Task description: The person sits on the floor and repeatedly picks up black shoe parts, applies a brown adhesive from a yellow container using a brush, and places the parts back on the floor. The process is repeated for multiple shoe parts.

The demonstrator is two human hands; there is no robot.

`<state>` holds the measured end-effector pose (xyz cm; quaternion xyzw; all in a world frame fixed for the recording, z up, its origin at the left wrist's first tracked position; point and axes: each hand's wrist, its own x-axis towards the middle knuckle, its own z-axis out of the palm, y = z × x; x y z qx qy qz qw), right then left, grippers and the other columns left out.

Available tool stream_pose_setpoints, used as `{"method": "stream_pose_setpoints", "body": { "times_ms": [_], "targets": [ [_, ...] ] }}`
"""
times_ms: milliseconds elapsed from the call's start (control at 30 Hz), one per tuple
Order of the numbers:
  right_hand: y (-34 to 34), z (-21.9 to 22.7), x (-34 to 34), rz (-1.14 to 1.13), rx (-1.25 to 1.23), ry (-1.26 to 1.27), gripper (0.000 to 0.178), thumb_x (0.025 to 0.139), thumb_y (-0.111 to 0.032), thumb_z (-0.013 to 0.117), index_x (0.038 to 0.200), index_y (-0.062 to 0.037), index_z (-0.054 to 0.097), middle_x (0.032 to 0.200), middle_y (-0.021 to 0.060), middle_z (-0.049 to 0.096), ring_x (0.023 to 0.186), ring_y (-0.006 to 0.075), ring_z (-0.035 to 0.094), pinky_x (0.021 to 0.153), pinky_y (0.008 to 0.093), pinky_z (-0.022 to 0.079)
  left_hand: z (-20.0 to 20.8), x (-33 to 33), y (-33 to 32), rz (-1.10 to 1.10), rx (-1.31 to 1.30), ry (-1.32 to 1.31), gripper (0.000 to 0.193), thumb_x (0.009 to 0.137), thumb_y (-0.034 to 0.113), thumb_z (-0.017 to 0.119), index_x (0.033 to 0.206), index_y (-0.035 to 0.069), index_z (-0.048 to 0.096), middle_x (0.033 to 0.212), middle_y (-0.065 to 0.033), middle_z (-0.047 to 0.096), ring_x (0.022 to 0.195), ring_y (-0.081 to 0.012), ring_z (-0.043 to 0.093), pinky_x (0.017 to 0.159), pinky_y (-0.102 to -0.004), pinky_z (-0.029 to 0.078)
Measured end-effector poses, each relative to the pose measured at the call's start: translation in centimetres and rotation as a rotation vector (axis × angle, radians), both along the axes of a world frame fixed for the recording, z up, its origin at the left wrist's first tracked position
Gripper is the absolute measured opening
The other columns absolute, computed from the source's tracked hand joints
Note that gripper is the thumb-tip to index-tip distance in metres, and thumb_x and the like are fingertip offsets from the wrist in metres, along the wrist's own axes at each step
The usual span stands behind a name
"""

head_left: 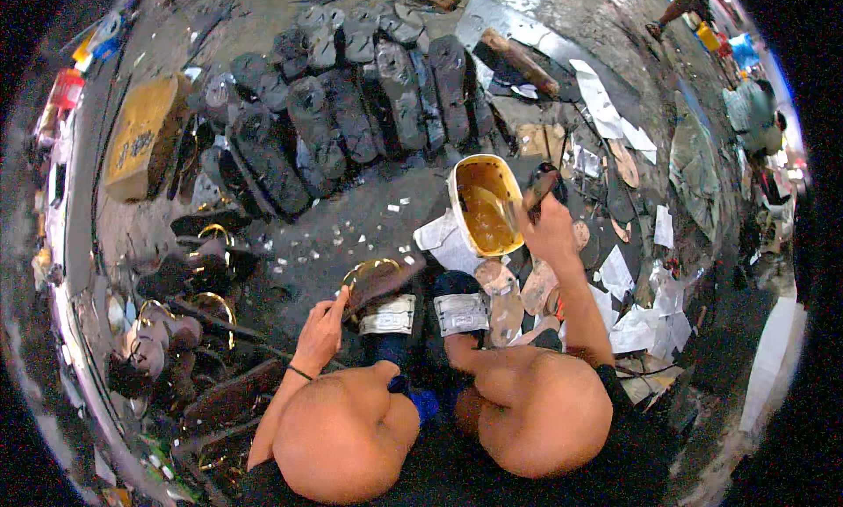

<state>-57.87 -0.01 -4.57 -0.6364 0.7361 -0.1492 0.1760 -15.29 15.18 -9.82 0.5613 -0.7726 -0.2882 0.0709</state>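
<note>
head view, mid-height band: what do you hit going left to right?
Yellow box → sandal pieces with gold rings → left hand on a sandal upper → glue tub → right hand holding a brush → paper scraps.

The tub (485, 206) looks like pale plastic, its inside coated with glossy amber glue. The brush (527, 195) in the right hand (551, 230) has a dark, matt handle. The sandal upper (379, 283) at the left hand (323, 330) is dark brown and dull, with a shiny gold trim. The soles (351, 112) laid in rows look like matt black rubber with a rough face. The floor (351, 222) is grey, rough concrete, strewn with white paper scraps (645, 327). A yellowish cardboard box (140, 138) looks matt.
</note>
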Motion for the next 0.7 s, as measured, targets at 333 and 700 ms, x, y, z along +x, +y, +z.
{"method": "stream_pose_setpoints", "body": {
  "times_ms": [333,700],
  "targets": [
    [5.0,0.1,-2.9,0.077,0.487,-0.535,0.037,0.093,-0.027,0.068,0.115,0.0024,0.064,0.094,0.0125,0.071,0.084,0.0250,0.068,0.077,0.0379,0.053,-4.0,-7.7,-8.0,-0.368,0.346,0.284,0.060,0.087,0.050,0.068,0.135,0.016,0.059,0.154,-0.0179,0.039,0.149,-0.0380,0.021,0.121,-0.0533,0.016],
    [-1.6,5.3,7.9,-0.239,0.129,-1.473,0.028,0.092,-0.015,0.072,0.117,-0.0037,0.064,0.105,0.0042,0.069,0.090,0.0145,0.067,0.080,0.0316,0.055,3.7,-11.6,-14.5,0.819,0.602,1.177,0.046,0.107,0.036,0.040,0.137,0.005,0.057,0.130,-0.0109,0.063,0.117,-0.0223,0.062,0.102,-0.0351,0.048]
  ]
}}
